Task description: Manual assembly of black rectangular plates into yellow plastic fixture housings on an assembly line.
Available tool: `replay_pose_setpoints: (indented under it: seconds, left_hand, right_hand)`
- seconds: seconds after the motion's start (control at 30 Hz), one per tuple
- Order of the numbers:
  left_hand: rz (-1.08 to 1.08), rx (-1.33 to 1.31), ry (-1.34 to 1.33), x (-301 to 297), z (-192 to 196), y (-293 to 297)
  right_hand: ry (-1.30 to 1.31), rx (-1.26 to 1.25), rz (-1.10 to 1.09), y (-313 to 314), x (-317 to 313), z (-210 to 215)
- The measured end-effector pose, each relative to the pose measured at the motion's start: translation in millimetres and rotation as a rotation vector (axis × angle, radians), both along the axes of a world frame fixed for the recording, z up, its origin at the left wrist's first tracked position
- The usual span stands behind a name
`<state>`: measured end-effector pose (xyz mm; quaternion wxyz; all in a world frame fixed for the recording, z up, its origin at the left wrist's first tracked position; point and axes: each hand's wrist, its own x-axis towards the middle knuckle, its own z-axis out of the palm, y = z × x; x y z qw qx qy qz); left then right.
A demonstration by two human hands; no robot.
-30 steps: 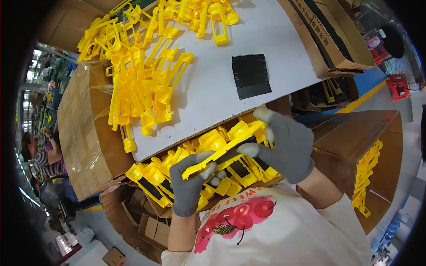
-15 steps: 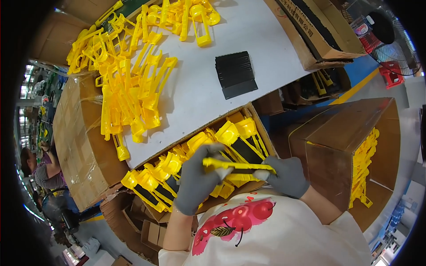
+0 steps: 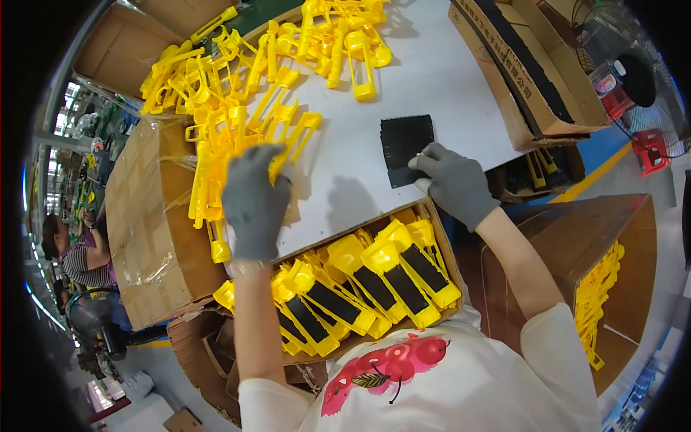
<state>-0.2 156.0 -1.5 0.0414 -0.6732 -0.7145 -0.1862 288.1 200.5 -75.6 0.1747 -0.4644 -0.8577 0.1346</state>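
Observation:
Both my hands wear grey gloves. Over the pile of yellow plastic frames (image 3: 209, 155) on the left, my left hand (image 3: 255, 205) is open, thumb and fingers apart beside one frame's end. It is partly unclear whether the fingers touch that frame. My right hand (image 3: 458, 186) is at the right edge of a stack of thin black rectangular sheets (image 3: 405, 140), its thumb and finger apart at the lower corner. Close to my body, a cardboard box (image 3: 443, 245) holds several yellow frames with black strips (image 3: 374, 288) set in them, leaning in rows.
A white table (image 3: 345, 140) lies under the pile and stack. A taped carton (image 3: 147, 209) stands at left; open cartons with black material (image 3: 536, 72) sit at the far right. A tipped carton (image 3: 554, 230) at right holds yellow pieces. A fan (image 3: 637, 86) and another person (image 3: 83, 259) are farther off.
The yellow frame my hands held over the box is no longer in them. My left hand has moved forward-left to the yellow pile, my right hand forward to the black stack. The view has shifted slightly.

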Motion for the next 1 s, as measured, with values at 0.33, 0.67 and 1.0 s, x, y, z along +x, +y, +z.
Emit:
replay_pose_setpoints:
  seconds: [0.33, 0.67, 1.0]
  left_hand:
    - [0.055, -0.050, 0.195, -87.3, -43.6, 121.2]
    - [0.079, -0.632, 0.338, -50.7, -53.7, 191.9]
    - [0.093, -0.168, -0.491, -91.6, 46.8, 77.2]
  right_hand:
    - [-0.263, -0.095, 0.019, 17.0, -18.0, -4.9]
    - [-0.303, -0.163, 0.037, 20.7, -21.0, -3.8]
    - [0.234, -0.264, -0.062, 9.9, -2.1, 24.2]
